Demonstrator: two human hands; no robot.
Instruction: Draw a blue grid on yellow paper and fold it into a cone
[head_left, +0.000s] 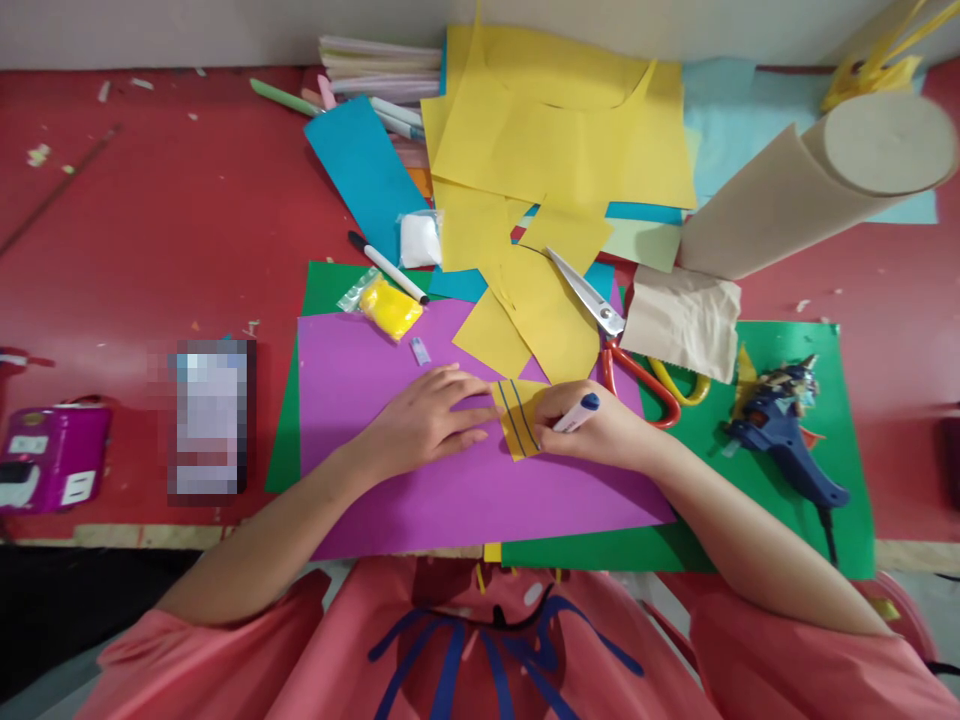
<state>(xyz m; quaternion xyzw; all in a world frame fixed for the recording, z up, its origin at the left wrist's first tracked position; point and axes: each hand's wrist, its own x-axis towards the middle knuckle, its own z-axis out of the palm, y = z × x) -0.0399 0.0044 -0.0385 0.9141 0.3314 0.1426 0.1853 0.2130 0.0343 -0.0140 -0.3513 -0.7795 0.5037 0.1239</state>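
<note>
The largest thing is the red worktop (150, 220), and near the middle of its front edge lies a green sheet (600, 552), partly covered by a purple sheet (450, 510). Large yellow sheets (562, 140) are piled toward the back edge of the worktop, and a beige paper roll (810, 210) lies near its back right corner. On the right part of the green sheet there is a blue glue gun (787, 450); scissors (611, 322) with red and yellow handles lie to its left. The left hand (427, 420) is spread over the purple sheet, its fingertips at the left edge of a small yellow piece (517, 415) marked with two blue lines. This piece lies on the purple sheet, between both hands. The right hand (589, 425) is pinching a marker (577, 412), whose lower end is near the right line; whether it touches, I cannot tell. At the back left corner of the purple sheet, a clear packet (390, 308) contains something yellow, and behind it a second packet (420, 240) contains something white. A capped white pen (394, 272) lies between these packets.
</note>
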